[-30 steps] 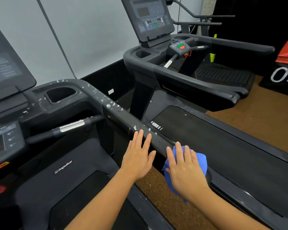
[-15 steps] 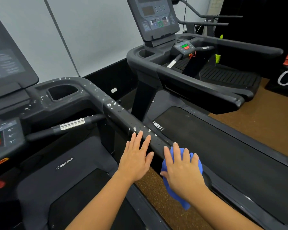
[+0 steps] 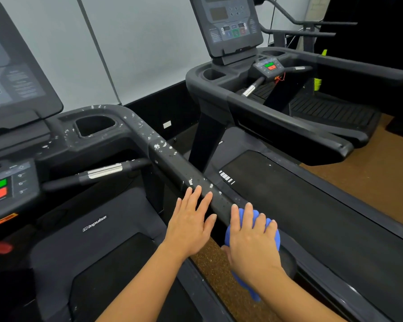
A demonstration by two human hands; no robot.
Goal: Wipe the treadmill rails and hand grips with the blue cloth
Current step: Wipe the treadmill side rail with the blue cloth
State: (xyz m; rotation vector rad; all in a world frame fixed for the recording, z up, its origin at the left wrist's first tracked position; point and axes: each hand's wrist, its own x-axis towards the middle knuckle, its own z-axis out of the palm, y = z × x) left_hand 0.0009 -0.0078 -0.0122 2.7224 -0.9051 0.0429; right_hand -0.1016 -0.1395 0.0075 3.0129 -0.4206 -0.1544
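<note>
Right hand point(image 3: 251, 240) presses blue cloth point(image 3: 273, 231) on speckled rail point(image 3: 172, 159).

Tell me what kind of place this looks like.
Most likely a gym. Two treadmills stand side by side, the near treadmill and a second treadmill, each with a console, on brown rubber-like flooring.

Even, soft indoor light fills the scene, brightest on the pale wall point(image 3: 149, 49). Shadows are faint. Straight lines bow toward the edges from the wide lens. The left console point(image 3: 7, 184) is slightly motion-blurred; the far right corner is dark.
</note>
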